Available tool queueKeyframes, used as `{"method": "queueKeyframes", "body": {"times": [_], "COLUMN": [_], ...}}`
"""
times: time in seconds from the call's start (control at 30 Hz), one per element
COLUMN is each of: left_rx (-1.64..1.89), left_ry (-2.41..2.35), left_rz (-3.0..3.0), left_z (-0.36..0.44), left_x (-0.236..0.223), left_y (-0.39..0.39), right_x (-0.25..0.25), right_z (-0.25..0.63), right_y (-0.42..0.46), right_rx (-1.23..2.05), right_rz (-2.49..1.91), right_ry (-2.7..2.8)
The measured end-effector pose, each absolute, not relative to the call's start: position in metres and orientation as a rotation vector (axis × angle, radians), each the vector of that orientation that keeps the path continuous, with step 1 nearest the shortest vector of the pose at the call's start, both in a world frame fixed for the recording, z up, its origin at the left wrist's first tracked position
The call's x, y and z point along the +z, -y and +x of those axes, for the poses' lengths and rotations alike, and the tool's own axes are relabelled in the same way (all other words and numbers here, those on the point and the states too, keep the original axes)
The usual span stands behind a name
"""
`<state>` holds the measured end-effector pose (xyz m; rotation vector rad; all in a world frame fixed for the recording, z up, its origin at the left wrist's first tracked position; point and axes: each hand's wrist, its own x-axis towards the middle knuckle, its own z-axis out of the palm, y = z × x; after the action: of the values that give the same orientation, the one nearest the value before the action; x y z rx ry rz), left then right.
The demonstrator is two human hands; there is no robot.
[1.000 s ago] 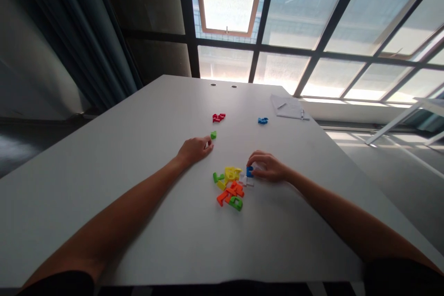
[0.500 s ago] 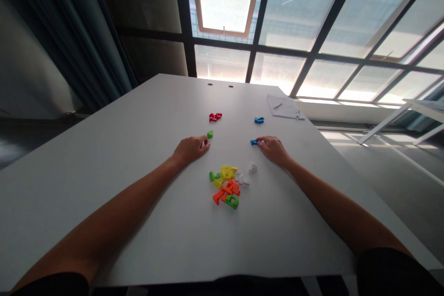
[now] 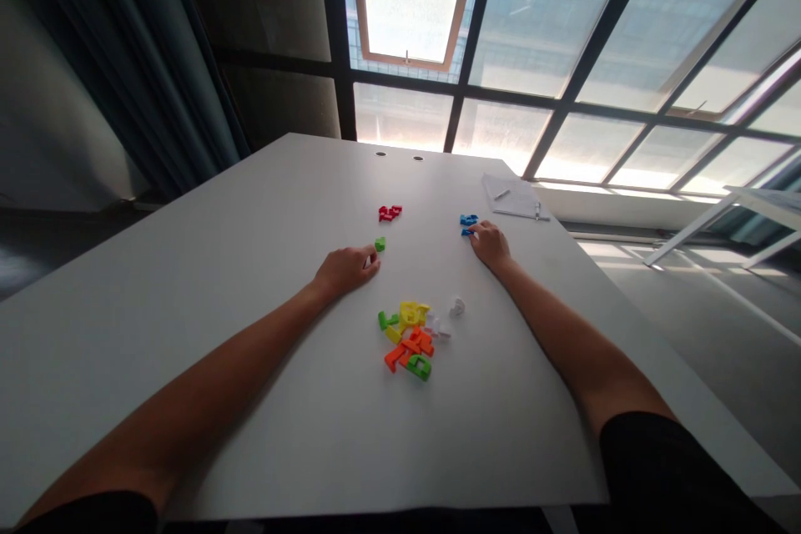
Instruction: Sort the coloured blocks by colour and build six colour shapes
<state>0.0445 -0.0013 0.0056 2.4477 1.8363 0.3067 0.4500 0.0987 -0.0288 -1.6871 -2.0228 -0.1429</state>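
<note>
In the head view, my right hand (image 3: pixel 491 244) pinches a small blue plastic piece (image 3: pixel 466 232) at its fingertips, just on the near side of a group of blue pieces (image 3: pixel 469 219). Farther left, my left hand (image 3: pixel 348 269) rests on the white table (image 3: pixel 263 267) with its fingers curled and a gap showing between finger and thumb. A green piece (image 3: pixel 380 244) stands right beside its fingertips; whether they touch I cannot tell. Between my forearms lies a pile of yellow pieces (image 3: pixel 411 315), orange pieces (image 3: pixel 416 342), green pieces (image 3: pixel 419 365) and clear or white pieces (image 3: pixel 441 332).
Several red pieces (image 3: pixel 390 213) lie beyond the green one. A single clear piece (image 3: pixel 457 306) sits right of the pile. Papers with a pen (image 3: pixel 514 196) lie near the table's right edge. Windows rise behind, and a dark curtain (image 3: pixel 143 58) hangs at left.
My right hand has moved the blue piece away from me and slightly right, up close to the other blue pieces. My left hand has stayed in place beside the green piece.
</note>
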Motion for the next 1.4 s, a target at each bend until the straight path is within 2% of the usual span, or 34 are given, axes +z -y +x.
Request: {"method": "queueKeyframes", "body": {"times": [0.33, 0.73, 0.83, 1.07, 1.17, 1.3, 1.4], "left_rx": [0.318, 0.329, 0.352, 0.337, 0.33, 0.339, 0.353], "left_ry": [-1.828, -1.82, -1.808, -1.819, -1.827, -1.817, -1.807], "left_rz": [2.427, 2.44, 2.434, 2.438, 2.438, 2.445, 2.453], "left_z": [0.045, 0.042, 0.041, 0.042, 0.042, 0.04, 0.038], "left_x": [0.005, 0.002, 0.002, 0.001, 0.002, 0.001, -0.001], "left_y": [0.003, 0.0, -0.001, -0.001, 0.0, -0.001, -0.002], "right_x": [-0.035, -0.027, -0.029, -0.025, -0.016, -0.016, -0.025], "right_z": [0.45, 0.438, 0.437, 0.436, 0.427, 0.426, 0.443], "right_y": [-0.114, -0.087, -0.067, 0.024, 0.045, 0.036, 0.014], "right_rx": [-0.2, -0.172, -0.093, 0.306, 0.299, 0.145, 0.155], "right_rz": [-1.731, -1.759, -1.592, -0.826, -0.626, -0.696, -0.89], "right_ry": [1.871, 2.165, 2.206, 2.296, 2.436, 2.472, 2.35]}}
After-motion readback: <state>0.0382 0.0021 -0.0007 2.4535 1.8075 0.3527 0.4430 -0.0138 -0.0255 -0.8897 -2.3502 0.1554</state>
